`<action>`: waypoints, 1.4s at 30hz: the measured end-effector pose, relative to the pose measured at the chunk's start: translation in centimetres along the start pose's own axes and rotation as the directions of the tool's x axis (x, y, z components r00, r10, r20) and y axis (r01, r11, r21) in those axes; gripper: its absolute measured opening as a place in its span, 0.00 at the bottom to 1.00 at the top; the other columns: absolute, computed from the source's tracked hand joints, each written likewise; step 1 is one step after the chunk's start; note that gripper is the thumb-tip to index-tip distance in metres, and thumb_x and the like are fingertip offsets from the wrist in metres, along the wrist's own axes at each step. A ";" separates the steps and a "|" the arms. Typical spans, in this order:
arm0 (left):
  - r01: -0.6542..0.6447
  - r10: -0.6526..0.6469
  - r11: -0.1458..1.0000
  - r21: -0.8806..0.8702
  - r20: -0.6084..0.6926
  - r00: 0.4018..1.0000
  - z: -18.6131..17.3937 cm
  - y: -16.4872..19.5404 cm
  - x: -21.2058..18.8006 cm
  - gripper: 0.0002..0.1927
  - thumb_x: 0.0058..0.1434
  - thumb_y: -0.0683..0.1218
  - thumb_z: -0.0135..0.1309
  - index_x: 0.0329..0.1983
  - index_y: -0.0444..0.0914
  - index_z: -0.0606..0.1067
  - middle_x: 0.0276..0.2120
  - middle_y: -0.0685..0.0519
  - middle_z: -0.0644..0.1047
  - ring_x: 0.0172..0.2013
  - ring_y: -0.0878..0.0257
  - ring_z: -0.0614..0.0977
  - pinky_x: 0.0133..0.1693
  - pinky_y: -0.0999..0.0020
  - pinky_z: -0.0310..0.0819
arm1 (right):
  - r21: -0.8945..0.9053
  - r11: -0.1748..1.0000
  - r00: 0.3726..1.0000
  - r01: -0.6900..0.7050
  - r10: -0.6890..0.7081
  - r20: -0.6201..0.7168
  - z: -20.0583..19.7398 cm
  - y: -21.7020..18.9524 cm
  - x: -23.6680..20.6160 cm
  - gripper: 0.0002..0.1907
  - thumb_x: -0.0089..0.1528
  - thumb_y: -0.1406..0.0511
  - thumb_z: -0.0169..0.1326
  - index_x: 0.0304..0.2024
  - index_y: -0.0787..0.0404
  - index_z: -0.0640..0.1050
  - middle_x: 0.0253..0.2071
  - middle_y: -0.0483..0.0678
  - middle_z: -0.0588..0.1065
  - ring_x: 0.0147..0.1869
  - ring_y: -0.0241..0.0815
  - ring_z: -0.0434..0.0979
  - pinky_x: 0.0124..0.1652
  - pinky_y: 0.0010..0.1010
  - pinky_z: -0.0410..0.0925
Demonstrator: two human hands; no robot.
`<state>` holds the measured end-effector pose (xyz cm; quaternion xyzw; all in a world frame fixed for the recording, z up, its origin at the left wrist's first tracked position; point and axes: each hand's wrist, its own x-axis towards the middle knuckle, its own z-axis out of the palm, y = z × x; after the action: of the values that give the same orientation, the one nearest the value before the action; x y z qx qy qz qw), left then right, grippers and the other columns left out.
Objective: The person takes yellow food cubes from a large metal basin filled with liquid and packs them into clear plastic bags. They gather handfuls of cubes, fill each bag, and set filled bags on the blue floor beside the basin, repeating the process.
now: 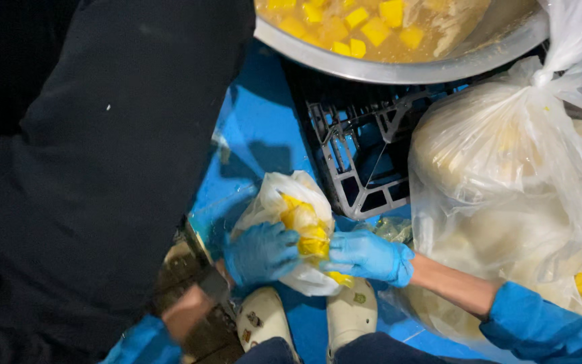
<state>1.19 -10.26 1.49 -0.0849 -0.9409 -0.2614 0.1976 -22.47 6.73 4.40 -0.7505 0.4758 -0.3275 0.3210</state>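
Two gloved hands, left grip [261, 253], right grip [370, 255], closed around small food bag [298, 209]

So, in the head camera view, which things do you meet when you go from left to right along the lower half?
Dark clothing of a person nearby → left hand in a blue glove → small clear bag with yellow pieces → right hand in a blue glove → large tied clear bag.

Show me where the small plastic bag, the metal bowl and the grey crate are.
small plastic bag [291, 195]: head view, white upper part.
metal bowl [399, 69]: head view, front rim.
grey crate [355, 145]: head view, slatted wall.
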 end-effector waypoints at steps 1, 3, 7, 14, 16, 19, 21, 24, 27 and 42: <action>0.087 -0.092 0.995 -0.051 -0.117 0.989 0.3 1.1 0.5 0.11 0.57 0.49 0.59 0.41 0.41 0.75 0.46 0.49 0.77 0.38 0.53 0.77 0.38 0.59 0.74 | 0.010 1.000 1.000 -0.010 0.010 -0.021 0.0 -0.1 0.1 0.10 0.66 0.62 0.60 0.41 0.63 0.78 0.37 0.51 0.73 0.40 0.52 0.74 0.38 0.39 0.70; 0.203 -0.218 0.967 -0.157 -0.084 0.972 1.9 3.1 1.4 0.16 0.58 0.50 0.59 0.46 0.38 0.75 0.43 0.49 0.76 0.39 0.53 0.79 0.38 0.59 0.75 | 0.045 0.999 0.999 -0.027 0.029 -0.035 0.0 -0.4 0.3 0.11 0.66 0.62 0.60 0.42 0.64 0.77 0.39 0.54 0.72 0.42 0.54 0.73 0.42 0.39 0.71; 0.225 -0.221 0.973 -0.055 0.069 0.973 4.7 4.0 0.7 0.06 0.62 0.45 0.56 0.42 0.43 0.75 0.35 0.53 0.75 0.37 0.56 0.80 0.35 0.60 0.75 | 0.055 0.998 1.000 0.025 -0.025 0.003 0.3 -0.4 0.2 0.12 0.66 0.62 0.59 0.44 0.66 0.76 0.43 0.56 0.74 0.46 0.57 0.74 0.46 0.40 0.71; -0.010 0.051 0.975 -0.221 0.182 0.982 4.6 0.7 -2.5 0.08 0.57 0.43 0.54 0.41 0.43 0.75 0.35 0.53 0.72 0.38 0.54 0.77 0.36 0.61 0.74 | -0.188 0.963 0.948 0.193 -0.133 0.289 1.5 2.9 -2.9 0.09 0.61 0.64 0.57 0.42 0.60 0.79 0.40 0.54 0.75 0.44 0.55 0.76 0.44 0.42 0.71; -0.067 0.118 0.939 -0.337 0.133 0.984 3.6 -0.7 -3.5 0.12 0.55 0.43 0.54 0.43 0.41 0.75 0.36 0.51 0.71 0.39 0.52 0.76 0.39 0.59 0.74 | -0.209 0.939 0.936 0.273 -0.209 0.284 1.4 4.0 -4.2 0.09 0.61 0.67 0.55 0.43 0.60 0.78 0.41 0.53 0.74 0.45 0.54 0.75 0.46 0.40 0.71; 0.134 -0.073 0.951 -0.277 0.219 0.973 3.2 -0.9 -4.6 0.06 0.60 0.46 0.56 0.39 0.41 0.75 0.36 0.50 0.71 0.39 0.51 0.76 0.39 0.58 0.73 | -0.178 0.952 0.954 0.249 -0.210 0.212 1.8 4.3 -5.4 0.06 0.62 0.67 0.55 0.42 0.60 0.77 0.42 0.53 0.74 0.46 0.53 0.75 0.47 0.39 0.71; 0.271 -0.206 0.934 -0.232 0.272 0.940 3.5 0.2 -5.2 0.06 0.63 0.47 0.57 0.36 0.40 0.75 0.36 0.49 0.71 0.39 0.51 0.76 0.39 0.58 0.73 | -0.138 0.970 0.964 0.200 -0.170 0.203 2.5 3.6 -5.5 0.04 0.61 0.66 0.57 0.37 0.59 0.77 0.38 0.54 0.72 0.42 0.55 0.73 0.43 0.42 0.69; 0.449 -0.473 0.767 -0.459 0.070 0.878 3.8 2.2 -5.8 0.09 0.67 0.48 0.56 0.40 0.37 0.75 0.41 0.48 0.71 0.44 0.52 0.76 0.46 0.61 0.73 | 0.013 0.994 0.993 -0.113 0.112 0.031 2.7 1.7 -4.8 0.09 0.62 0.65 0.63 0.33 0.63 0.76 0.31 0.53 0.70 0.36 0.55 0.71 0.38 0.43 0.67; 0.512 -0.722 0.475 -0.716 0.015 0.692 3.1 4.1 -6.2 0.12 0.69 0.49 0.54 0.40 0.35 0.76 0.49 0.48 0.72 0.50 0.54 0.77 0.52 0.64 0.74 | -0.082 0.993 0.976 0.081 -0.096 -0.197 1.9 -0.6 -3.8 0.10 0.63 0.66 0.61 0.32 0.61 0.72 0.34 0.52 0.69 0.43 0.58 0.74 0.43 0.41 0.70; -0.428 -0.904 -0.371 -0.824 0.217 0.367 6.6 5.0 -11.2 0.34 0.74 0.63 0.30 0.71 0.36 0.64 0.64 0.43 0.72 0.62 0.51 0.74 0.65 0.53 0.67 | 0.066 0.988 0.974 0.136 -0.121 -0.193 9.9 -8.3 13.2 0.09 0.60 0.67 0.62 0.33 0.62 0.73 0.34 0.54 0.68 0.44 0.58 0.69 0.43 0.44 0.67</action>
<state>10.51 -3.14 -6.10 0.2641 -0.0686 -0.9036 0.3302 -6.02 -0.92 7.75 -0.7323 0.4410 -0.4356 0.2819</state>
